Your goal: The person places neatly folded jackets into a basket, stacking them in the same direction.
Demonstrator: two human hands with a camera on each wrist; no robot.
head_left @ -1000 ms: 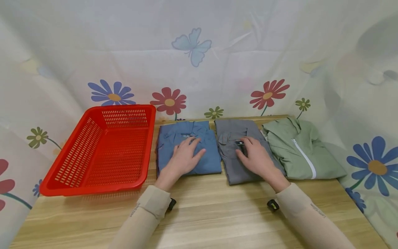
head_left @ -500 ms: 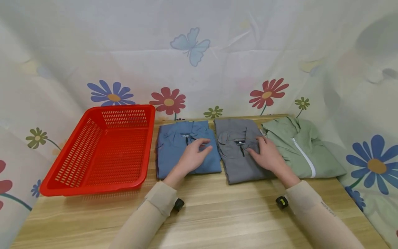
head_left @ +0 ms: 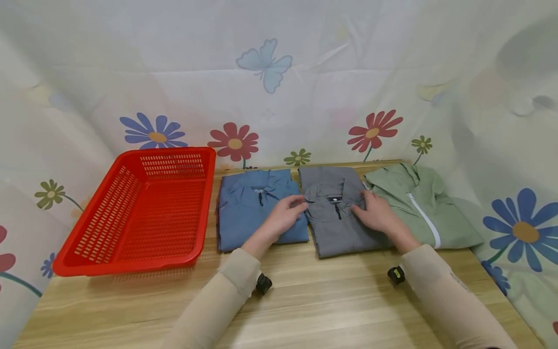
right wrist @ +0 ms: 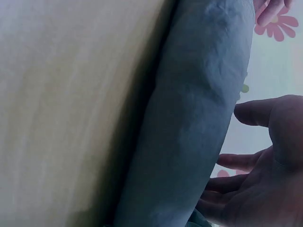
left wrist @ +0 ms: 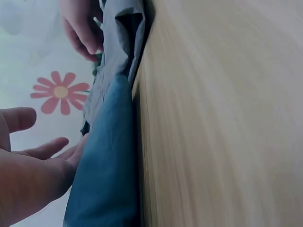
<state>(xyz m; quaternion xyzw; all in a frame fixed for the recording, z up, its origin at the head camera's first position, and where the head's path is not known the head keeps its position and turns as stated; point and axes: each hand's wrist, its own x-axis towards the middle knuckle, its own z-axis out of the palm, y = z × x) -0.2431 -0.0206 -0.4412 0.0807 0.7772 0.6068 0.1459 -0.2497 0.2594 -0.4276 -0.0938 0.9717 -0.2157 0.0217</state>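
Head view: lying folded on the table point(head_left: 305, 300), a grey shirt point(head_left: 335, 232), the second garment to the right of the red basket point(head_left: 131, 264). Sitting between basket and grey shirt, a blue shirt point(head_left: 244, 218); lying farthest from the basket, a green jacket point(head_left: 418, 218). Touching the basket-side edge of the grey shirt with relaxed, nearly straight fingers, the left hand point(head_left: 285, 215), and pinching nothing. Resting flat on the far-from-basket side of the same shirt, the right hand point(head_left: 377, 215), fingers spread.

Left wrist view: showing the left hand point(left wrist: 28, 175) loose and spread, fingertips lying against the blue shirt point(left wrist: 109, 179), with the grey shirt point(left wrist: 120, 38) just beyond it, away from the basket. Risking, probably, catching the blue edge together with the grey one, because the two folds are touching there.

Right wrist view: showing the right hand point(right wrist: 265, 179) with thumb apart and fingers loosely extended at the grey shirt's point(right wrist: 199, 118) thick folded edge; impossible to tell whether reaching under it. Risking, in my judgement, lifting only the top layers and so opening the fold, or dragging the green jacket along on the side away from the basket.
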